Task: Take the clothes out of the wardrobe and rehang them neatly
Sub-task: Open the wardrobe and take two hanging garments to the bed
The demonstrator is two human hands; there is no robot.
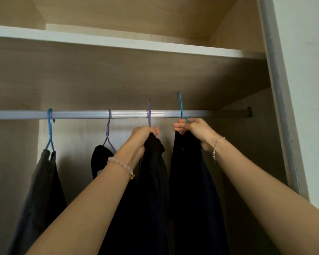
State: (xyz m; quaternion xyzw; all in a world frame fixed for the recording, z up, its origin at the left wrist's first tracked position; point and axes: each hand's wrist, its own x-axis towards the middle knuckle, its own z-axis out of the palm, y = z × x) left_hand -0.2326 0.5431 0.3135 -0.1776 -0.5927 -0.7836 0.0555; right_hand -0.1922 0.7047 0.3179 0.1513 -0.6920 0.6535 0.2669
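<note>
Working along the wardrobe rail (118,114) from its left end, I see a blue hanger (50,129) carrying a grey garment (42,190), untouched. Next along the rail hangs a purple hanger (108,133) with a black garment (101,159), also untouched. Past that, my left hand (143,138) is fisted around the neck of a second purple hanger (149,113) and the bunched top of its dark garment (153,172); that hook sits over the rail. Nearest the rail's right bracket, my right hand (193,130) is clenched on the neck of another blue hanger (180,105), gripping the top of the black trousers (191,181) hanging straight down below it. This hook stands above the rail rather than seated on it, so I judge it is the one in play. What matters next: the rail runs crosswise just above both fists, so either hook must travel up and toward me to clear it.
</note>
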